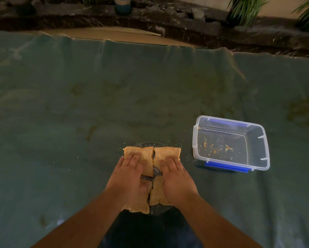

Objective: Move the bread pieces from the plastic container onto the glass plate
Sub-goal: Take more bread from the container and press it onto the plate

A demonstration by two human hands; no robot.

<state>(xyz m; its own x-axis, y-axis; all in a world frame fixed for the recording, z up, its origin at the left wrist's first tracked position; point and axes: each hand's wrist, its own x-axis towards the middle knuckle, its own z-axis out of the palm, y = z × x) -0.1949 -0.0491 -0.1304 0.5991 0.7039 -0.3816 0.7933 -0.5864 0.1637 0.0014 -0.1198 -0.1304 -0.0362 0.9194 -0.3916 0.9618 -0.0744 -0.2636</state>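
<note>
From the head camera, four bread pieces (151,178) lie together in a rough square on the glass plate (146,144), which shows only as a thin clear rim at the far edge and a ribbed patch in the gap at the middle. The plate sits near the front of a dark green cloth (114,86) that covers the whole work surface.

The left hand (128,178) lies flat, palm down, fingers spread and extended, pressing on the two left pieces. The right hand (177,179) lies the same way on the two right pieces, fingers stretched toward the far corner. Neither hand is closed around anything; both simply rest open on the bread. Both bare forearms run in from the near edge.

To the right of the plate, a little apart from it, stands the plastic container (265,151), clear with blue clips on its near and far sides. It has no lid on and holds only scattered orange-brown crumbs (216,148) on its floor. A few pale crumbs also dot the cloth around the plate.

At the far side, beyond the cloth's wavy edge, a strip of tan surface (118,35) shows, then a dark stony border (185,24) with green plants (246,8) at the far right.
</note>
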